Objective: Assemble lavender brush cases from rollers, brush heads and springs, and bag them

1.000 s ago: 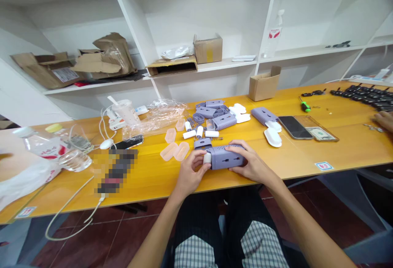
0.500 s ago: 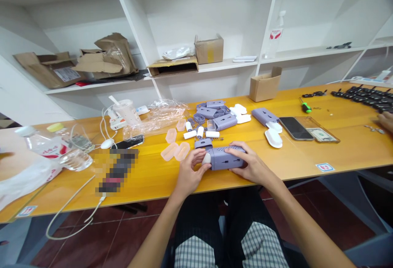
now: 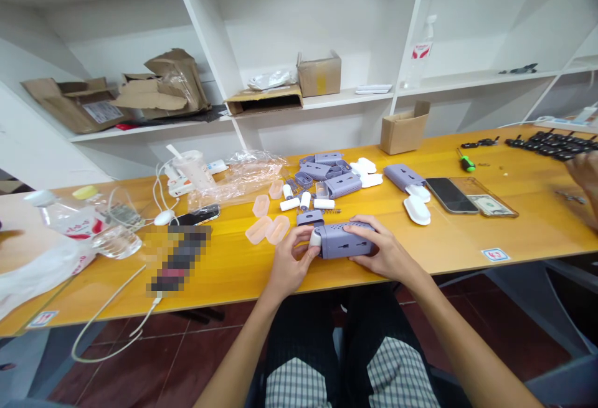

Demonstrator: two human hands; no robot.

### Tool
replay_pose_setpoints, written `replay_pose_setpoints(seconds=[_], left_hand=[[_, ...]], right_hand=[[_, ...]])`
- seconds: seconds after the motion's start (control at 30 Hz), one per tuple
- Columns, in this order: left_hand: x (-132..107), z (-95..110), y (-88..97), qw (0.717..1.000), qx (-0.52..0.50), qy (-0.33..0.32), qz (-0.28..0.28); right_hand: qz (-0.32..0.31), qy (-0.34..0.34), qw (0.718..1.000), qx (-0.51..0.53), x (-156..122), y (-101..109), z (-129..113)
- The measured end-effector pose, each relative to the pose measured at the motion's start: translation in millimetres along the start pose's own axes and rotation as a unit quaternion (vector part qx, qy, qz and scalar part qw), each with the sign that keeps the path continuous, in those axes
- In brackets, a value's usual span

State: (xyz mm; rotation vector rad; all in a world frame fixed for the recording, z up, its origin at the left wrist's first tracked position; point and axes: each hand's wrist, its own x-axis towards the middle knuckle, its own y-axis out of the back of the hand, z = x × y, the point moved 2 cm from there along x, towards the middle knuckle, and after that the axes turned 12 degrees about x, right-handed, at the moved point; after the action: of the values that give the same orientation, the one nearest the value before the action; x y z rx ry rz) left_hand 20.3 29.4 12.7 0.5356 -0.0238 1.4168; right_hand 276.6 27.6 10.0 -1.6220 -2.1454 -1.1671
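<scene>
A grey-purple plastic casing point(image 3: 343, 241) with small holes on top and key-shaped slots in its side lies on its side at the table's front edge. My right hand point(image 3: 380, 246) is wrapped round its right end. At the left end, my left hand point(image 3: 293, 258) pinches a white rounded cap point(image 3: 316, 241) that meets the casing's opening; how deep it sits is hidden. Just behind stands a short purple part point(image 3: 311, 217) with springs beside it. White cylinders point(image 3: 305, 200) and translucent pinkish trays point(image 3: 278, 229) lie farther back.
More purple casings point(image 3: 343, 185) and white caps point(image 3: 417, 208) are spread behind. A phone point(image 3: 451, 195), a clear case with a banknote point(image 3: 494, 205) and a green-black screwdriver point(image 3: 466, 162) lie rightward. Another person's hand point(image 3: 583, 174) is at far right. Bottles point(image 3: 70, 221) and cables stand left.
The white cap shows slightly more of itself at the casing's left end. My hands have stayed nearly in place. The other person's hand at far right has risen and shifted.
</scene>
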Motion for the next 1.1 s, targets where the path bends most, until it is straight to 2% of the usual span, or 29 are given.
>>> replay_pose_setpoints(seconds=[0.3,0.5,0.67,0.83,0.93,1.1], left_hand=[[-1.7,-3.6,-0.3,1.000,-0.012,-0.012,0.008],[-1.1,4.4,5.4,0.998,0.025,-0.038,0.032],[-1.2,12.3,8.2,0.998,-0.019,-0.061,-0.030],[-0.6,11.0,9.4,0.991,-0.065,-0.042,-0.107],[-0.3,7.6,10.7,0.991,-0.055,-0.044,-0.111],[-1.5,4.7,9.7,0.990,0.020,-0.082,-0.111]], right_hand=[[-0.018,-0.005,1.000,0.004,0.0,-0.1,-0.8],[-0.043,-0.015,0.999,0.010,1.0,2.7,-5.5],[-0.030,-0.022,0.999,0.015,-2.1,8.3,-1.8],[-0.034,-0.023,0.998,0.053,-6.0,10.5,9.1],[-0.051,-0.038,0.996,0.065,-6.1,10.3,12.8],[-0.075,-0.067,0.990,0.099,-4.1,12.3,13.5]])
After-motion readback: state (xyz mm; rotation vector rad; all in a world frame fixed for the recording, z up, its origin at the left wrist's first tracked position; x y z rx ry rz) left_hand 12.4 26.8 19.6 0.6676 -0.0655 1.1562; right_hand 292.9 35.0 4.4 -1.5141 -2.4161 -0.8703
